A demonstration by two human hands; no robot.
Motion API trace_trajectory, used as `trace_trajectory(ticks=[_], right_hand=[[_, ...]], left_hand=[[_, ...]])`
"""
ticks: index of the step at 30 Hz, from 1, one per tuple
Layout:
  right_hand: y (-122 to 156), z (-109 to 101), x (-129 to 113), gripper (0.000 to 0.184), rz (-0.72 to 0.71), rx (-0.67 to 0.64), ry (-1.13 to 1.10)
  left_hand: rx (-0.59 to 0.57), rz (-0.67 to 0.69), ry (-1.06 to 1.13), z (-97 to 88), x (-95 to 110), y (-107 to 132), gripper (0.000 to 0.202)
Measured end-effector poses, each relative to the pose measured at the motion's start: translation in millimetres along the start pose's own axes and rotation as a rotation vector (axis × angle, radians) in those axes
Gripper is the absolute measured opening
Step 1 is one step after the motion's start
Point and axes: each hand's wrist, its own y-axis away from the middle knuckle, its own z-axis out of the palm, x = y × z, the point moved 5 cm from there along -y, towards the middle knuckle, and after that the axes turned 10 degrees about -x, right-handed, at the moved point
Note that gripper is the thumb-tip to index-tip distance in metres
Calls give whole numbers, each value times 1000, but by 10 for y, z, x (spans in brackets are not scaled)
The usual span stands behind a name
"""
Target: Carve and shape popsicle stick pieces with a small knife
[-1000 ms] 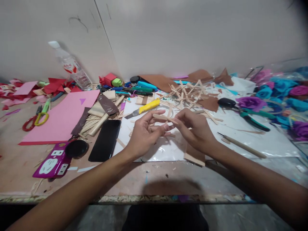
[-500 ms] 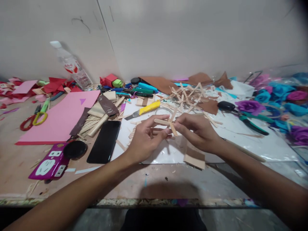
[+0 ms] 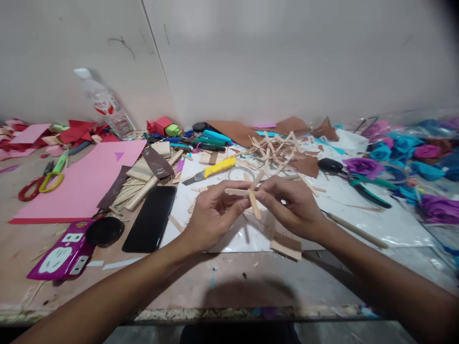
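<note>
Between my two hands is a small star-like piece of crossed wooden craft sticks (image 3: 255, 206), held above a white sheet (image 3: 229, 242). My left hand (image 3: 215, 215) pinches it from the left, thumb in front and fingers curled behind. From the right, my right hand (image 3: 292, 205) grips the piece near its crossing with thumb and forefinger. Just behind the hands lie a yellow utility knife (image 3: 215, 168) and a roll of clear tape (image 3: 241, 176). A brown cardboard block (image 3: 286, 244) rests on the sheet's front edge below my right hand.
A heap of joined sticks (image 3: 274, 150) sits behind my hands. To the left are a black phone (image 3: 149, 219), a purple power strip (image 3: 62, 251), scissors (image 3: 46, 181), pink paper (image 3: 82, 177) and a leaning bottle (image 3: 107, 107). Pliers (image 3: 369, 191) and paper flowers (image 3: 401, 145) lie right.
The stick piece has tilted slightly in my fingers, its front stick now pointing further down. Both hands keep their grip. The whole view has shifted a little.
</note>
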Motion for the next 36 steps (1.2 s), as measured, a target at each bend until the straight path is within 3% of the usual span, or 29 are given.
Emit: trace_trajectory(ticks=[15,24,31,33,36], right_hand=[[8,-17,-82,10,-64,7,147],[15,23,-104,13,-20,-26,91],[25,31,-106,14,-96,3,270],[13,35,-68,16,-43,-37,195],[-6,60,41,24,129,-115,-92]], left_hand=[[11,-24,-13,-25,54,-21,16],[24,74,-101,-25,87,-18,14],[21,39,-96,-34,112,-25,14],[11,31,-101,-35,108,-30,15],[-29,5,-53,-10,73,-39,16]])
